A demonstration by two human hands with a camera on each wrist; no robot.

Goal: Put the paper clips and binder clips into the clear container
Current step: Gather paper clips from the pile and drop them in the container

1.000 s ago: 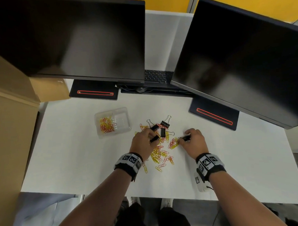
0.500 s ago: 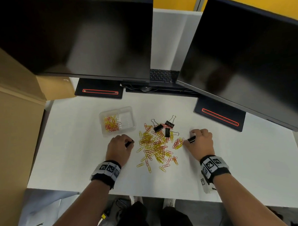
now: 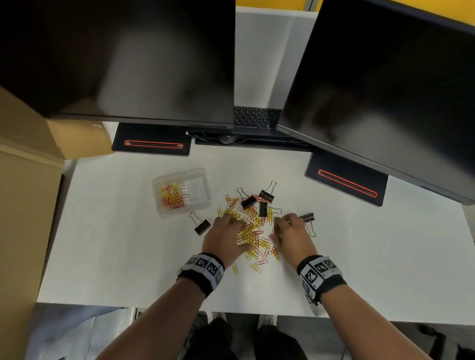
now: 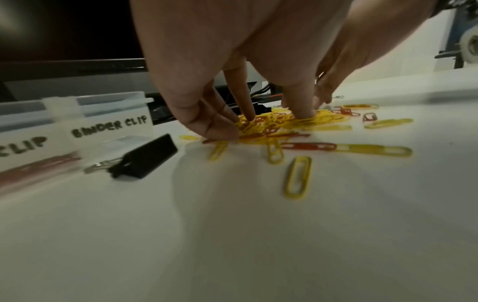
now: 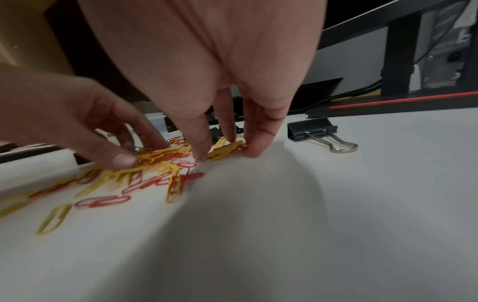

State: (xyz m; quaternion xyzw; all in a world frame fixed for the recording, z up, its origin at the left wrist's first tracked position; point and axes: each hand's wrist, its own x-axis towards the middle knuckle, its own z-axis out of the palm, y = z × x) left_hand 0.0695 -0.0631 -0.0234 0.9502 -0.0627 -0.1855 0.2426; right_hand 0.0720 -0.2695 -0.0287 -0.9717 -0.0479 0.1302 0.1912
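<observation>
A heap of yellow and red paper clips [image 3: 253,229] lies mid-table, with three black binder clips [image 3: 262,202] at its far edge. The clear container [image 3: 195,179] stands to the far left of the heap, paper clips in its left compartment; its near wall [image 4: 108,125] reads "BINDER CLIP". My left hand [image 3: 233,229] digs into the heap's left side, thumb and fingers [image 4: 220,128] pinching clips. My right hand [image 3: 282,229] works the right side, its fingertips [image 5: 256,147] closed round a yellow bunch [image 5: 225,150]. One binder clip [image 3: 202,226] lies left of my left hand, another binder clip [image 3: 306,217] right of my right hand.
Two dark monitors [image 3: 133,56] overhang the back of the white table [image 3: 370,255], their bases [image 3: 153,142] behind the clips. A laptop keyboard [image 3: 255,117] sits between them. Cardboard boxes [image 3: 16,189] border the left side.
Each hand held a binder clip half a second ago. Both clips now lie on the table, and both hands have moved inward onto the paper clip heap.
</observation>
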